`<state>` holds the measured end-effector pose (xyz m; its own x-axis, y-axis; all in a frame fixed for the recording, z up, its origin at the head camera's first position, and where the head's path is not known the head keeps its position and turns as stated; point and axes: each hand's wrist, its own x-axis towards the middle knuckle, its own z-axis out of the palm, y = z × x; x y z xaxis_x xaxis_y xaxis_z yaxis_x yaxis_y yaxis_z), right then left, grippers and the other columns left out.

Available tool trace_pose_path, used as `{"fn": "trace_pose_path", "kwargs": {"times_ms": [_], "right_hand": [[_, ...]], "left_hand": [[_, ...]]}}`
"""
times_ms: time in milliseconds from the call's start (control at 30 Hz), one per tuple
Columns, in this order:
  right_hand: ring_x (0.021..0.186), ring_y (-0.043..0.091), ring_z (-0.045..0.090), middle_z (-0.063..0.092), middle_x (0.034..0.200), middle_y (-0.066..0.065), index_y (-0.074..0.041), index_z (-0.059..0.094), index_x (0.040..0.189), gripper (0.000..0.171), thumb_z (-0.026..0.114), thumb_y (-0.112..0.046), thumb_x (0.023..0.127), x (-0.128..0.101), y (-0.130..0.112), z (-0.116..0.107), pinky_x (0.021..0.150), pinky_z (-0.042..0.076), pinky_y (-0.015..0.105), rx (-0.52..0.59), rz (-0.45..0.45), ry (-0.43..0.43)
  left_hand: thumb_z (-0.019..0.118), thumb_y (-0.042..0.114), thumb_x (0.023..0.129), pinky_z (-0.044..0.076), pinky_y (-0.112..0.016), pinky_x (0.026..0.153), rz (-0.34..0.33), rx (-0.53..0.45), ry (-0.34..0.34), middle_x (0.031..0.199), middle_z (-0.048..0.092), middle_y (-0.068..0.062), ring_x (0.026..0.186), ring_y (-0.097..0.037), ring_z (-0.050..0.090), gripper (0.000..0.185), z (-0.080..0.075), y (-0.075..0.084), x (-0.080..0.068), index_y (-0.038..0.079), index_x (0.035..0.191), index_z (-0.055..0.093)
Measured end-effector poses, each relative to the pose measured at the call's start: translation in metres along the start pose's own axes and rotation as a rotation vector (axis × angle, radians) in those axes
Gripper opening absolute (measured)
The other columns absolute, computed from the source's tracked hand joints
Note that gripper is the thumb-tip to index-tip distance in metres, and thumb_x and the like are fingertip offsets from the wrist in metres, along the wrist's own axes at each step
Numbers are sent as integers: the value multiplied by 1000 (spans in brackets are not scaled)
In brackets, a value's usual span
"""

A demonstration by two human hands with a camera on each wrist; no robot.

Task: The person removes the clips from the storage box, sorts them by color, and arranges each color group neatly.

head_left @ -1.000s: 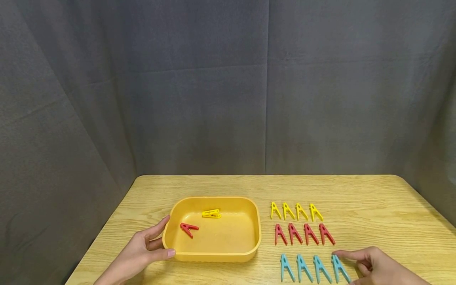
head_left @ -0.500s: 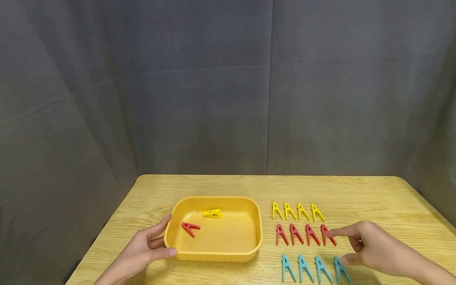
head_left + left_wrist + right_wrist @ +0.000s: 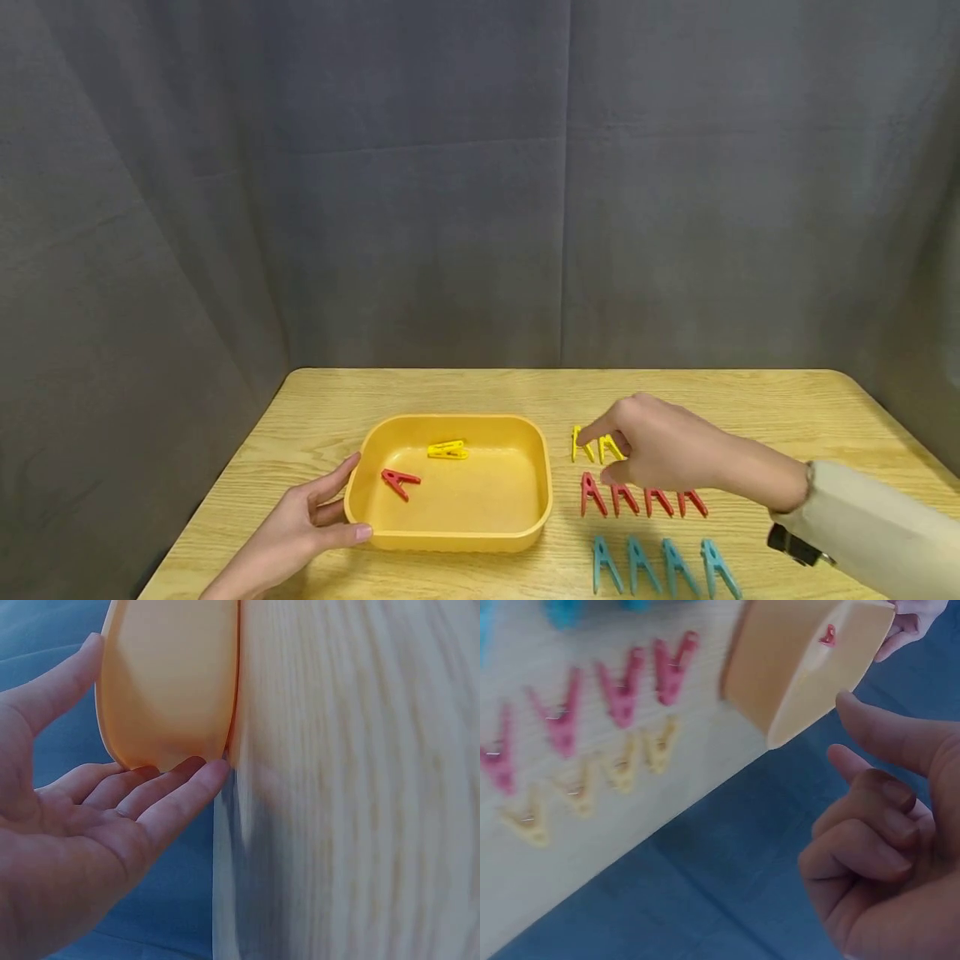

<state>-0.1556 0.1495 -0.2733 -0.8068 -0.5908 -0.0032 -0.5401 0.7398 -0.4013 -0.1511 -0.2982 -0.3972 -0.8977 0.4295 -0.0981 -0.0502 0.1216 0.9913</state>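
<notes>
My left hand (image 3: 292, 529) holds the left end of a yellow-orange plastic tub (image 3: 457, 542), thumb at the near corner and fingers against the end wall. Inside lie a red clothespin (image 3: 401, 482) and a yellow clothespin (image 3: 447, 450). My right hand (image 3: 652, 446) hovers over the yellow row at right, index finger and thumb apart, other fingers curled, nothing between them. Two yellow clothespins (image 3: 611, 447) show beside it in the head view; the right wrist view shows the whole yellow row (image 3: 622, 763). The hand partly covers the red row (image 3: 592, 494).
Nearest the table's front, several blue clothespins (image 3: 641, 567) lie in a row. The wooden table (image 3: 780, 408) ends at a grey curtain (image 3: 450, 250) behind. A light sleeve (image 3: 885, 517) with a dark object strapped at the wrist reaches in from the right.
My right hand has moved from the rightmost blue clothespin, past the red row, up and left to the yellow row. My left hand and the tub have stayed put.
</notes>
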Motion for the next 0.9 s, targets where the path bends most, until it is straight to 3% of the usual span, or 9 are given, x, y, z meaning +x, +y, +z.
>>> {"fn": "trace_pose_path", "kwargs": {"times_ms": [200, 433, 500, 567, 667, 733, 900], "right_hand": [[48, 2, 34, 43, 50, -12, -10, 82, 118, 37, 91, -10, 82, 41, -21, 7, 46, 28, 21, -98, -78, -23], [47, 5, 29, 46, 48, -4, -10, 82, 117, 34, 91, -13, 84, 83, -34, 27, 46, 23, 23, -138, -133, -84], [50, 4, 38, 61, 58, -4, -10, 83, 116, 33, 91, -14, 84, 94, -37, 33, 48, 32, 22, -157, -140, -98], [60, 6, 54, 75, 79, -1, -11, 83, 115, 32, 91, -16, 85, 105, -39, 39, 53, 44, 24, -187, -144, -110], [91, 15, 71, 78, 113, -1, -12, 84, 114, 31, 91, -19, 85, 119, -42, 46, 72, 59, 32, -238, -138, -129], [104, 20, 72, 77, 120, 0, -13, 84, 115, 32, 91, -21, 85, 128, -43, 51, 78, 61, 36, -258, -121, -144], [115, 24, 69, 75, 125, -1, -14, 83, 119, 36, 91, -21, 84, 148, -46, 58, 87, 60, 39, -264, -84, -173]], "left_hand": [[77, 6, 97, 58, -38, 96, 7, -20, -6, 169, 15, -26, 141, -42, 48, 95, -3, 1, -1, -1, 167, 13], [78, 6, 96, 58, -38, 96, -5, -14, 4, 169, 13, -27, 141, -43, 48, 96, -2, 0, -2, -2, 167, 13], [78, 6, 96, 58, -38, 96, -6, -14, 5, 169, 14, -27, 141, -42, 49, 96, -1, 1, -2, -1, 167, 13], [78, 6, 96, 58, -38, 96, -3, -13, 5, 169, 15, -26, 141, -42, 49, 96, -1, 1, -3, -1, 167, 13], [78, 6, 96, 58, -38, 96, 3, -19, 0, 169, 15, -26, 141, -42, 49, 96, -1, 1, -3, -1, 167, 13], [78, 5, 96, 58, -38, 97, 3, -24, -4, 170, 14, -26, 141, -42, 49, 96, 0, 2, -3, -1, 167, 13], [79, 7, 96, 58, -39, 97, -13, -26, 3, 170, 14, -27, 141, -41, 50, 97, 1, 3, -2, -1, 167, 13]]}}
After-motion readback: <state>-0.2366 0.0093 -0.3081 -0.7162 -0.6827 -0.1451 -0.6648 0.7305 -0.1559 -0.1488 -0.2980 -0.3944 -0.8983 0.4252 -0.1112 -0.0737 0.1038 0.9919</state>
